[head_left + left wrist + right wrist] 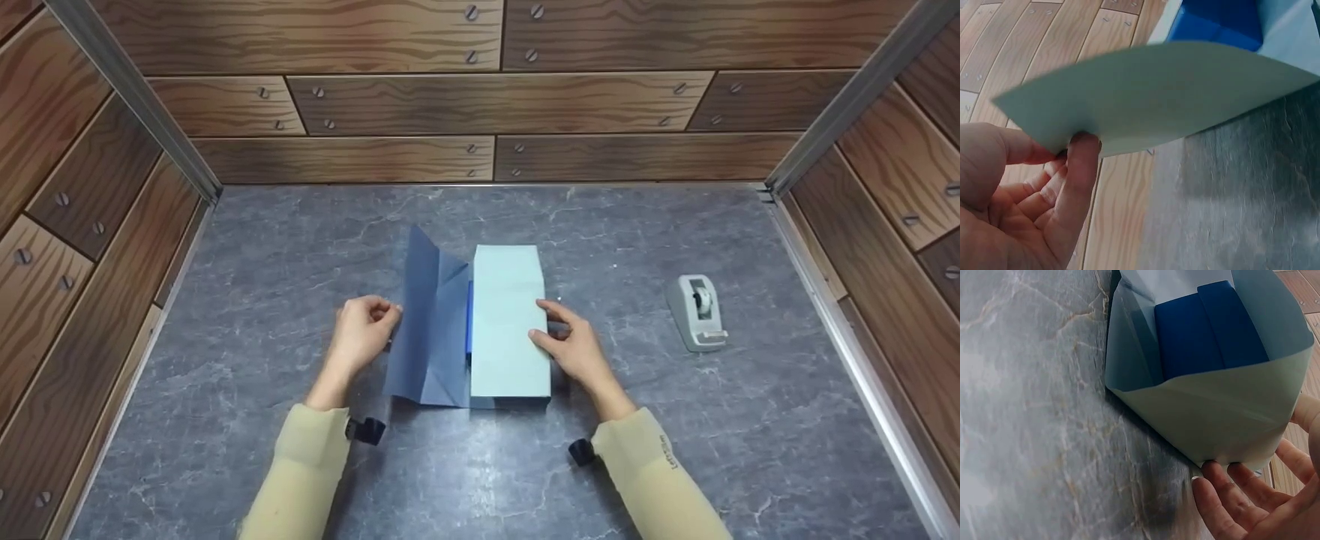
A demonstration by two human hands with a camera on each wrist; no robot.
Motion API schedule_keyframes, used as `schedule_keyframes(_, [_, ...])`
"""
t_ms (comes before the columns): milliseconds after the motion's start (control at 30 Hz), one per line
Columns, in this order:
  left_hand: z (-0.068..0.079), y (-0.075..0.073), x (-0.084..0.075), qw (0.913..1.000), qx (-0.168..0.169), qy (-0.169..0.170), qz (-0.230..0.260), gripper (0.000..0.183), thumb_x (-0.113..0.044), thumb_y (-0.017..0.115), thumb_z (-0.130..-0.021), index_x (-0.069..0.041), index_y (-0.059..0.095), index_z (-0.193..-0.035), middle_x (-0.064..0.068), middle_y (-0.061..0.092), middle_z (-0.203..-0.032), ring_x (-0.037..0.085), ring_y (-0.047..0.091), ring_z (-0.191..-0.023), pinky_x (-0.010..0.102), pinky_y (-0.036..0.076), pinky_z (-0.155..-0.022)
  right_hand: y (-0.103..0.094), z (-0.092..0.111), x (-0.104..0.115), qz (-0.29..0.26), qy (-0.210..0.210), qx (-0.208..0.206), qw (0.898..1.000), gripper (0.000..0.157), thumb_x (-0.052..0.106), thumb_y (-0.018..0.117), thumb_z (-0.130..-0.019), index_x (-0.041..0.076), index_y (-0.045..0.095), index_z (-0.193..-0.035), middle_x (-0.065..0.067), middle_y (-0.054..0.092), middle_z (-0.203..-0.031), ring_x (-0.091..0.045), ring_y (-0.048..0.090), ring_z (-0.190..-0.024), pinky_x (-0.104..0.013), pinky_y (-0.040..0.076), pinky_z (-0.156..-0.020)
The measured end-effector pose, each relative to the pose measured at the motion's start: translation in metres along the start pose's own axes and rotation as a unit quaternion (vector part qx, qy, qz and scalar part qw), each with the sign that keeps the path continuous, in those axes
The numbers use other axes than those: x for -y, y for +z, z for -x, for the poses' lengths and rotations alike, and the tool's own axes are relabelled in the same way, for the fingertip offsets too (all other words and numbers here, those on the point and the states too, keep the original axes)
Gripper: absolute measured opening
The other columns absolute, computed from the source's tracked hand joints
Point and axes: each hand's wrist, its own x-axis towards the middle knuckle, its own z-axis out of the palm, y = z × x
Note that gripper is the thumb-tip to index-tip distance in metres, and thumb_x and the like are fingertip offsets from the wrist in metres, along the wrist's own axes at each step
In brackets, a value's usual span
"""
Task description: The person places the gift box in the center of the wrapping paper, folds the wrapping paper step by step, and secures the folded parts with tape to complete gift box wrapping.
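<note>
A sheet of light blue-green wrapping paper [510, 322] lies around a blue box [1207, 332], which shows as a sliver in the head view. The right part of the paper is folded over the box's top. On the left, a paper flap [424, 330] stands up, its shaded side looking darker blue. My left hand [364, 330] pinches this flap's outer edge between thumb and finger. At the right side of the wrapped box, my right hand [574, 341] rests its fairly straight fingertips [1216, 475] against the paper wall.
To the right on the grey marbled tabletop [615, 247] stands a grey tape dispenser [697, 313] with a roll in it. Wood-patterned panels [495, 105] with metal corner posts enclose the back and both sides.
</note>
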Motion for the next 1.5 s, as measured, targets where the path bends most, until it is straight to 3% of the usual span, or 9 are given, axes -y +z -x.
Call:
schedule_keyframes(167, [0.001, 0.009, -0.008, 0.9981, 0.027, 0.023, 0.050, 0.014, -0.011, 0.058, -0.087, 0.000, 0.066, -0.084, 0.009, 0.062, -0.068, 0.022, 0.060, -0.053, 0.029, 0.050, -0.045, -0.001, 0.001, 0.003, -0.004, 0.004, 0.009, 1.000, 0.054, 0.025, 0.069, -0.082, 0.013, 0.051, -0.131, -0.019, 0.052, -0.117, -0.036, 0.056, -0.093, -0.043, 0.048, -0.075])
schedule_keyframes(300, [0.000, 0.018, -0.019, 0.9954, 0.054, 0.022, 0.076, 0.014, -0.013, 0.059, -0.088, -0.002, 0.066, -0.085, 0.010, 0.061, -0.072, 0.020, 0.060, -0.055, 0.035, 0.052, -0.048, -0.003, 0.008, 0.022, -0.021, -0.009, 0.017, 1.000, 0.051, 0.012, 0.066, -0.084, 0.002, 0.048, -0.130, -0.027, 0.051, -0.115, -0.042, 0.055, -0.091, -0.047, 0.047, -0.073])
schedule_keyframes(400, [-0.001, 0.027, -0.027, 0.9942, 0.068, 0.023, 0.080, 0.014, -0.016, 0.059, -0.088, -0.004, 0.067, -0.087, 0.009, 0.061, -0.074, 0.019, 0.061, -0.058, 0.036, 0.052, -0.051, -0.003, 0.014, 0.037, -0.022, -0.013, 0.017, 1.000, 0.049, 0.006, 0.064, -0.084, -0.001, 0.047, -0.130, -0.029, 0.050, -0.116, -0.043, 0.055, -0.091, -0.050, 0.046, -0.073])
schedule_keyframes(533, [-0.003, 0.039, -0.034, 0.9941, 0.078, 0.034, 0.068, 0.014, -0.018, 0.058, -0.089, -0.006, 0.067, -0.088, 0.007, 0.061, -0.074, 0.019, 0.059, -0.056, 0.033, 0.051, -0.049, -0.003, 0.016, 0.041, -0.013, -0.002, 0.016, 1.000, 0.050, 0.008, 0.063, -0.086, -0.001, 0.045, -0.132, -0.028, 0.048, -0.118, -0.041, 0.055, -0.093, -0.046, 0.047, -0.074])
schedule_keyframes(667, [-0.005, 0.052, -0.037, 0.9934, 0.084, 0.053, 0.057, 0.014, -0.018, 0.057, -0.090, -0.008, 0.066, -0.086, 0.005, 0.061, -0.073, 0.018, 0.056, -0.052, 0.031, 0.049, -0.047, -0.004, 0.015, 0.040, -0.018, 0.007, 0.022, 1.000, 0.051, 0.008, 0.063, -0.086, 0.000, 0.045, -0.132, -0.028, 0.048, -0.119, -0.041, 0.056, -0.093, -0.046, 0.048, -0.073])
schedule_keyframes(967, [-0.011, 0.076, -0.037, 0.9844, 0.093, 0.149, 0.000, 0.016, -0.016, 0.058, -0.089, -0.004, 0.068, -0.087, 0.000, 0.064, -0.078, 0.014, 0.058, -0.064, 0.026, 0.047, -0.057, -0.004, 0.015, 0.040, -0.015, 0.006, 0.026, 1.000, 0.051, 0.007, 0.062, -0.086, 0.000, 0.045, -0.133, -0.028, 0.048, -0.119, -0.041, 0.055, -0.094, -0.045, 0.048, -0.073])
schedule_keyframes(1167, [-0.012, 0.086, -0.039, 0.9839, 0.094, 0.150, -0.022, 0.013, -0.016, 0.055, -0.091, -0.009, 0.064, -0.085, -0.001, 0.064, -0.081, 0.011, 0.058, -0.068, 0.027, 0.048, -0.060, -0.005, 0.013, 0.037, -0.010, -0.001, 0.024, 1.000, 0.051, 0.009, 0.063, -0.085, -0.002, 0.045, -0.132, -0.029, 0.049, -0.117, -0.042, 0.056, -0.092, -0.047, 0.048, -0.072])
schedule_keyframes(1367, [-0.013, 0.096, -0.040, 0.9842, 0.099, 0.146, -0.020, 0.010, -0.011, 0.054, -0.091, -0.010, 0.060, -0.083, 0.002, 0.064, -0.086, 0.011, 0.061, -0.076, 0.027, 0.049, -0.068, -0.002, 0.001, 0.006, -0.009, 0.010, 0.014, 1.000, 0.054, 0.021, 0.068, -0.083, 0.010, 0.049, -0.132, -0.022, 0.052, -0.119, -0.036, 0.058, -0.092, -0.043, 0.049, -0.073])
schedule_keyframes(1500, [-0.013, 0.100, -0.040, 0.9839, 0.114, 0.137, -0.020, 0.010, -0.012, 0.051, -0.093, -0.011, 0.058, -0.086, 0.002, 0.063, -0.088, 0.012, 0.061, -0.080, 0.028, 0.050, -0.070, 0.001, 0.000, 0.002, -0.006, 0.007, 0.006, 1.000, 0.053, 0.025, 0.068, -0.082, 0.014, 0.050, -0.131, -0.019, 0.053, -0.118, -0.033, 0.059, -0.091, -0.040, 0.050, -0.072])
